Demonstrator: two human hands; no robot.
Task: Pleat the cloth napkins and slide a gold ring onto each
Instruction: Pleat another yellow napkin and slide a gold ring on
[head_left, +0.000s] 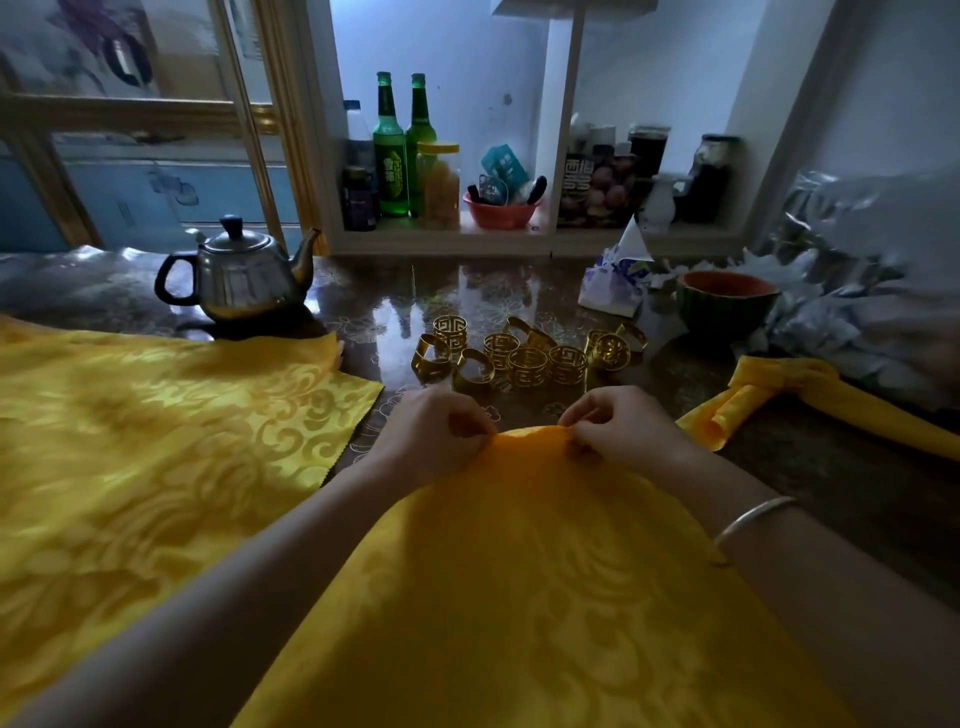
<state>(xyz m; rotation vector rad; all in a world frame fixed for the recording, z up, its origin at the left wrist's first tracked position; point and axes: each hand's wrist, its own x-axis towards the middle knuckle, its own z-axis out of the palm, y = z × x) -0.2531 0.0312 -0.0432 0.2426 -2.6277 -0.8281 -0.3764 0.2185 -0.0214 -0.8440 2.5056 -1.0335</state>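
- Pinching the far edge of the yellow napkin (519, 571), your left hand (436, 431) and right hand (618, 421) sit near each other, and the fingers (470, 423) of both are curled tight on the cloth.
- The pinched edge bunches into a small raised fold between your hands; the rest of the napkin lies flat toward you, between your forearms.
- The gold rings (527, 358) stand in a loose cluster on the table (519, 291), just beyond your hands and apart from them.
- The spread napkins (156, 441) lie flat at your left.
- A folded napkin (779, 400), gathered at its middle, lies at your right; you cannot tell whether a ring sits on it.
- A steel teapot (239, 275) stands behind the spread napkins.
- A silver bracelet (753, 517) circles your right wrist.
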